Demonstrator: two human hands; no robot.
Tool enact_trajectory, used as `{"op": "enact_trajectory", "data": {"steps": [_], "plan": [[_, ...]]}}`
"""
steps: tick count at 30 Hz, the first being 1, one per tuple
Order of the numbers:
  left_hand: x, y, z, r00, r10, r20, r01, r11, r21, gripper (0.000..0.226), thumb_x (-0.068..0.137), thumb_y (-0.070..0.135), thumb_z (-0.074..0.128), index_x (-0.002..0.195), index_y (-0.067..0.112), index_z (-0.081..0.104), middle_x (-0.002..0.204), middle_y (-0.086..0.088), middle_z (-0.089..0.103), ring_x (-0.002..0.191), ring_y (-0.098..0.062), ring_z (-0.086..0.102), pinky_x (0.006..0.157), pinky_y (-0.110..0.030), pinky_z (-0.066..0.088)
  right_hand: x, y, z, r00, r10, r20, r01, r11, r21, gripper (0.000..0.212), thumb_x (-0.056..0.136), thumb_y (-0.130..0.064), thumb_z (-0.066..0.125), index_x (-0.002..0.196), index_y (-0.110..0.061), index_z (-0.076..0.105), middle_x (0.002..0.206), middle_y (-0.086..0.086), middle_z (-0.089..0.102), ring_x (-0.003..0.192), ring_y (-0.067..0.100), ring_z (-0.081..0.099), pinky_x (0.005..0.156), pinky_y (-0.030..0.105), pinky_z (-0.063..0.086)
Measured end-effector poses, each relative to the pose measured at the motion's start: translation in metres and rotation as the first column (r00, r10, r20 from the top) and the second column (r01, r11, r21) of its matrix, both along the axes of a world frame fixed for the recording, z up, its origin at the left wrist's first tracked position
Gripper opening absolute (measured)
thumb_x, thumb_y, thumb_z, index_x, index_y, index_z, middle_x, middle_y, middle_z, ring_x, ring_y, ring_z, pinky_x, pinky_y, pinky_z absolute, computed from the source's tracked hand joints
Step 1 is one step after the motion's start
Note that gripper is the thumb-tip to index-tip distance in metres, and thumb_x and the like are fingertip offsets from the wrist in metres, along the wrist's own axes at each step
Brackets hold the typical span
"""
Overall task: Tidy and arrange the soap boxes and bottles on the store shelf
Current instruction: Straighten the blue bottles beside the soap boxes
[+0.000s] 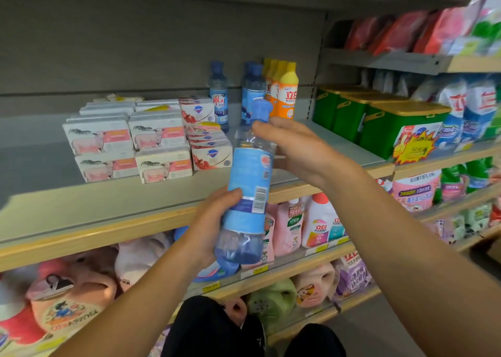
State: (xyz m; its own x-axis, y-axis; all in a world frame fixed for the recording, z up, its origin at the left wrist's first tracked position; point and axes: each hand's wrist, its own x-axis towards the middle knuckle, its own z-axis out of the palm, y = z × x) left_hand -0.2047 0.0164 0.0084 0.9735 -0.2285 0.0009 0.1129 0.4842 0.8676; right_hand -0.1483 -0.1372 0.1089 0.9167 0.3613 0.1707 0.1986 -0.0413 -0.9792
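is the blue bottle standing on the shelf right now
No, the blue bottle is held in the air by the left hand and right hand.

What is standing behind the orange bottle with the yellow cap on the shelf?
Behind the front orange bottle stand more orange bottles in a row; only their yellow caps and edges show. How many there are, and what is behind them, cannot be seen, because each covers the next.

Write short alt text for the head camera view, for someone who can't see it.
Two bare hands hold a clear blue-labelled bottle before a store shelf: left hand grips its lower half, right hand its neck. Behind stand soap boxes, blue bottles and orange bottles.
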Motion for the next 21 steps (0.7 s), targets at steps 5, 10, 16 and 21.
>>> {"op": "enact_trajectory", "data": {"steps": [5,10,16,21], "plan": [[0.000,0.006,-0.005,0.866,-0.499,0.025,0.475,0.808,-0.349,0.086,0.063,0.042,0.077,0.130,-0.004,0.050,0.094,-0.024,0.064,0.065,-0.034,0.063,0.064,-0.037,0.053,-0.004,-0.010,-0.015,0.919,0.337,-0.205,-0.260,0.908,0.328,0.036,0.082,-0.025,0.061,0.116,-0.012,0.061,0.101,0.005,0.069,0.085,0.016,0.067,0.058,0.026,0.055],[0.009,-0.001,0.000,0.992,-0.118,-0.048,0.112,0.989,-0.099,0.066,0.068,0.043,0.070,0.118,0.002,0.061,0.099,-0.021,0.068,0.082,-0.034,0.067,0.074,-0.043,0.057,0.005,-0.007,-0.006,1.000,0.021,0.005,-0.021,0.999,0.038,0.017,0.082,-0.034,0.074,0.087,-0.018,0.073,0.084,-0.003,0.076,0.078,0.011,0.073,0.062,0.026,0.057],[0.007,-0.016,0.003,0.902,0.233,0.365,-0.403,0.758,0.512,0.042,0.069,0.058,0.062,0.102,0.032,0.062,0.091,0.009,0.072,0.084,-0.010,0.070,0.074,-0.035,0.055,0.012,0.006,-0.006,0.910,-0.264,0.320,0.356,0.892,-0.277,0.046,0.062,-0.061,0.076,0.088,-0.025,0.066,0.087,-0.009,0.071,0.084,0.009,0.070,0.074,0.039,0.061],[0.012,-0.011,-0.001,0.973,0.173,0.154,-0.213,0.931,0.297,0.030,0.074,0.049,0.074,0.094,0.027,0.074,0.095,-0.010,0.075,0.087,-0.030,0.072,0.079,-0.045,0.059,0.017,0.003,-0.013,0.937,-0.207,0.282,0.285,0.920,-0.270,0.034,0.073,-0.056,0.074,0.084,-0.024,0.067,0.074,-0.020,0.067,0.072,-0.001,0.065,0.060,0.020,0.052]]}}
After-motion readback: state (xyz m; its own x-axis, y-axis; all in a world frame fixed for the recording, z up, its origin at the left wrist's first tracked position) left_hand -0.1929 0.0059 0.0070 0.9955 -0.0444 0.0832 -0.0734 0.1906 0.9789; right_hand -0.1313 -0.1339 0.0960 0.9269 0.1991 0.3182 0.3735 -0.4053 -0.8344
